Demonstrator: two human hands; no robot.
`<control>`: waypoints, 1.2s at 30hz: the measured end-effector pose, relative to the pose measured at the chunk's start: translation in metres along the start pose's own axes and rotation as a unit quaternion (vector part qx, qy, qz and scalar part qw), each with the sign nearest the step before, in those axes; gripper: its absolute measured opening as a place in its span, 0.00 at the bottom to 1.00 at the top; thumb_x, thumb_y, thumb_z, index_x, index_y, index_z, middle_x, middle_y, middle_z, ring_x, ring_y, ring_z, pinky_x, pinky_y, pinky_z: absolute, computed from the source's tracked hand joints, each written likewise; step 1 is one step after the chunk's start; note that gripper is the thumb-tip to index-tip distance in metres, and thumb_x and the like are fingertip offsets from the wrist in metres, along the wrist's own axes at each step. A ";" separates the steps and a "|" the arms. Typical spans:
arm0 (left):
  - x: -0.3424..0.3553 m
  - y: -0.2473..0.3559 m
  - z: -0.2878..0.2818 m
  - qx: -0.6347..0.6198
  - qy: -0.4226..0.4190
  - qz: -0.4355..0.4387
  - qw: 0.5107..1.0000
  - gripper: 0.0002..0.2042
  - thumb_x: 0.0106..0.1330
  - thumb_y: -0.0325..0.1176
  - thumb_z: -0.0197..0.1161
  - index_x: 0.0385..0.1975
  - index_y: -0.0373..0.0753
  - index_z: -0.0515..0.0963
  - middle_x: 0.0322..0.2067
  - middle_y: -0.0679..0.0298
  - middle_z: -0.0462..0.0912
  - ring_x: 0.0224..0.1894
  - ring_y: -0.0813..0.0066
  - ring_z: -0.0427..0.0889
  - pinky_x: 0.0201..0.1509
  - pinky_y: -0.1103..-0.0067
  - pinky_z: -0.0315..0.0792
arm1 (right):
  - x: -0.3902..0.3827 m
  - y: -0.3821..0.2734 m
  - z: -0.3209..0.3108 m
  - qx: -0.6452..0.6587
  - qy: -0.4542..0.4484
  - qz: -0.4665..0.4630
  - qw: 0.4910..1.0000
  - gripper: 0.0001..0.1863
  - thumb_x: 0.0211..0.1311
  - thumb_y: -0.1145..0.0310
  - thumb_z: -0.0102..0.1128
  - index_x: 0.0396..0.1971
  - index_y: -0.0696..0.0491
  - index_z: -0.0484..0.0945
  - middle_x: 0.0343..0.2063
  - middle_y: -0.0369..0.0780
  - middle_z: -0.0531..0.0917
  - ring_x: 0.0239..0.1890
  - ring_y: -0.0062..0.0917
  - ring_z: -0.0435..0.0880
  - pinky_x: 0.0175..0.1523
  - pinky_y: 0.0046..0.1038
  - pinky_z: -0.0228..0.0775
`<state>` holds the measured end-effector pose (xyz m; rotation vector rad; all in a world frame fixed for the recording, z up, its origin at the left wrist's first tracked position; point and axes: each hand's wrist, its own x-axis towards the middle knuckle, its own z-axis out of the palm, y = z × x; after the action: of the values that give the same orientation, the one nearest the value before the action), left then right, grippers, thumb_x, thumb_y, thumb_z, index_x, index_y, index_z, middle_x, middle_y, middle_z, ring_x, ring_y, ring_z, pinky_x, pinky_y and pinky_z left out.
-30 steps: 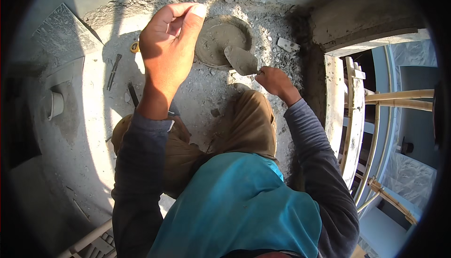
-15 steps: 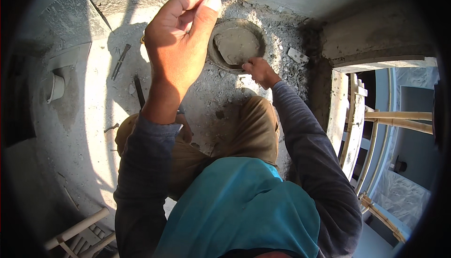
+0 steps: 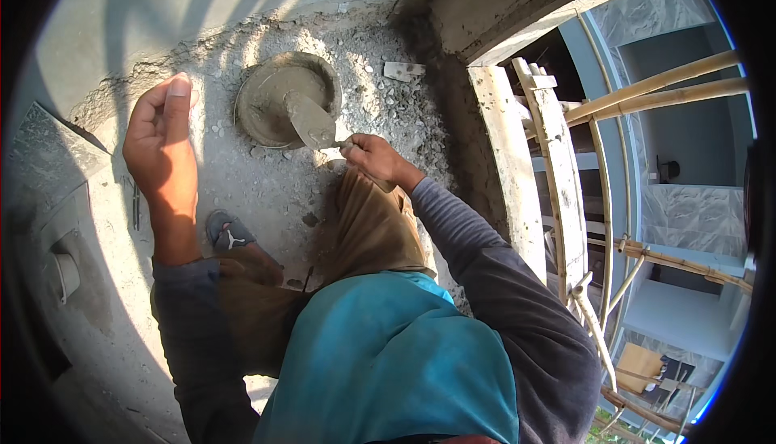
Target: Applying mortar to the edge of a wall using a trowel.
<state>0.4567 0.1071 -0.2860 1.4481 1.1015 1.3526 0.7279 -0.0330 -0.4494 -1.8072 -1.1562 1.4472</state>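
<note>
My left hand (image 3: 160, 141) is raised at the left with fingers curled toward the thumb; whatever it might hold is hidden. My right hand (image 3: 372, 159) grips the handle of a metal trowel (image 3: 309, 121). The trowel's blade, coated in grey, lies over the near right part of a round pan (image 3: 327, 74) of wet grey mortar (image 3: 271, 92). The pan sits on the rubble-strewn floor just in front of my knees.
A rough wall (image 3: 178, 0) runs behind the pan, with a concrete ledge (image 3: 509, 8) at the right. Bamboo scaffolding (image 3: 647, 84) and planks (image 3: 501, 153) border a drop at the right. A small board piece (image 3: 404, 71), a sandalled foot (image 3: 230, 230) and a grey sheet (image 3: 44, 145) lie around.
The view has turned, so the pan sits farther left. The trowel, deep in the mortar half a second ago, has come toward the near right rim. My left hand appears lower and farther left.
</note>
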 end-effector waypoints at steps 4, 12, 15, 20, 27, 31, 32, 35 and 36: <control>-0.002 -0.001 -0.001 -0.019 -0.007 -0.012 1.000 0.12 0.71 0.35 0.62 0.44 0.31 0.80 0.40 0.61 0.84 0.43 0.76 0.82 0.53 0.81 0.74 | -0.069 0.039 -0.044 0.237 -0.068 0.151 0.957 0.14 0.71 0.61 0.48 0.42 0.55 0.77 0.26 0.34 0.79 0.22 0.18 0.77 0.26 0.24 0.74; -0.001 0.003 0.007 0.013 -0.018 -0.015 1.000 0.13 0.71 0.35 0.62 0.45 0.30 0.80 0.41 0.60 0.84 0.45 0.74 0.83 0.54 0.80 0.74 | -0.189 0.137 -0.086 0.295 0.256 0.247 0.887 0.17 0.67 0.59 0.47 0.45 0.55 0.75 0.26 0.36 0.76 0.21 0.23 0.74 0.23 0.28 0.71; 0.000 0.002 0.013 -0.004 -0.034 -0.022 0.999 0.13 0.72 0.35 0.61 0.46 0.30 0.79 0.43 0.58 0.83 0.45 0.72 0.83 0.56 0.77 0.74 | -0.193 0.135 -0.069 0.186 0.258 0.243 0.916 0.15 0.65 0.61 0.51 0.40 0.58 0.76 0.25 0.38 0.77 0.20 0.24 0.76 0.23 0.29 0.71; -0.003 -0.004 0.017 -0.021 -0.056 0.006 0.998 0.14 0.72 0.35 0.60 0.47 0.29 0.79 0.44 0.56 0.83 0.47 0.70 0.82 0.56 0.75 0.74 | -0.149 0.146 -0.086 0.046 0.336 0.209 0.917 0.13 0.64 0.62 0.54 0.30 0.59 0.73 0.21 0.39 0.77 0.17 0.25 0.77 0.21 0.31 0.71; -0.007 0.006 0.008 0.008 -0.031 -0.010 0.999 0.14 0.72 0.36 0.61 0.46 0.30 0.79 0.43 0.57 0.84 0.46 0.71 0.82 0.55 0.76 0.74 | -0.080 0.150 -0.137 0.041 0.332 0.222 0.916 0.13 0.66 0.61 0.55 0.35 0.58 0.73 0.24 0.38 0.76 0.18 0.25 0.76 0.21 0.31 0.71; -0.011 0.012 0.001 0.009 -0.018 -0.017 1.000 0.14 0.71 0.37 0.62 0.45 0.30 0.80 0.42 0.58 0.84 0.45 0.73 0.83 0.54 0.77 0.74 | -0.063 0.136 -0.149 0.056 0.336 0.232 0.911 0.13 0.67 0.61 0.54 0.37 0.57 0.73 0.25 0.37 0.75 0.18 0.23 0.75 0.21 0.30 0.72; -0.011 0.013 0.000 0.013 -0.014 -0.021 1.000 0.14 0.71 0.37 0.62 0.45 0.30 0.80 0.42 0.58 0.84 0.45 0.73 0.83 0.54 0.77 0.74 | -0.063 0.136 -0.152 0.053 0.342 0.231 0.909 0.13 0.68 0.61 0.54 0.37 0.57 0.73 0.25 0.37 0.75 0.18 0.23 0.75 0.21 0.30 0.72; -0.008 0.016 -0.003 -0.004 -0.007 -0.006 1.000 0.14 0.70 0.37 0.63 0.45 0.30 0.80 0.42 0.58 0.84 0.44 0.74 0.83 0.54 0.78 0.74 | -0.066 0.137 -0.154 0.046 0.363 0.221 0.904 0.13 0.68 0.60 0.54 0.37 0.56 0.73 0.25 0.36 0.75 0.18 0.23 0.75 0.22 0.30 0.72; -0.008 0.017 -0.002 -0.004 -0.007 -0.006 1.000 0.14 0.70 0.37 0.63 0.45 0.30 0.80 0.42 0.58 0.84 0.44 0.74 0.83 0.54 0.78 0.74 | -0.068 0.137 -0.153 0.036 0.378 0.215 0.900 0.13 0.68 0.60 0.54 0.37 0.56 0.73 0.25 0.36 0.74 0.18 0.23 0.75 0.22 0.29 0.72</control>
<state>0.4553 0.0948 -0.2720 1.4412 1.0929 1.3349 0.9102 -0.1435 -0.4885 -2.3437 -0.3159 0.8009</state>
